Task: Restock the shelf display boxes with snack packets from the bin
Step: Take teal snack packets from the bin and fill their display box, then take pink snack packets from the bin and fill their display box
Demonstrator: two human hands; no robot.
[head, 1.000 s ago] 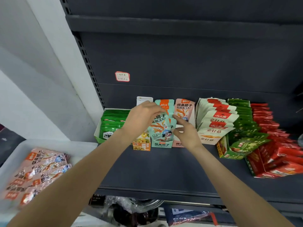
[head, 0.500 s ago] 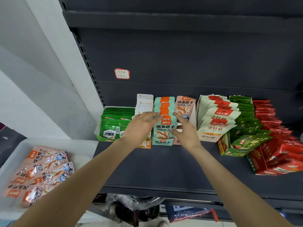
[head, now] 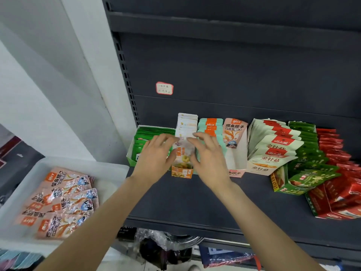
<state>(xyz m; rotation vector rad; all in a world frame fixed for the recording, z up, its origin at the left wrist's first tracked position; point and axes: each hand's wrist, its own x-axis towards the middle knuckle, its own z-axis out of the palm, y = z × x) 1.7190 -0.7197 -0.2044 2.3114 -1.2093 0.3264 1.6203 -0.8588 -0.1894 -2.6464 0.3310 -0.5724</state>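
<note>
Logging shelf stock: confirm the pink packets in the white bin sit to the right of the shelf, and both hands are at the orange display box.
Wrong side. In the head view the white bin of pink packets sits left of the shelf. Left hand and right hand do flank the orange display box.

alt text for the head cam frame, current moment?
Both hands, left hand and right hand, flank a narrow white-and-orange packet box on a dark shelf, fingers on its packets. Green, teal, pink, cream and red display boxes stand alongside; a white bin of pink snack packets sits lower left.
</note>
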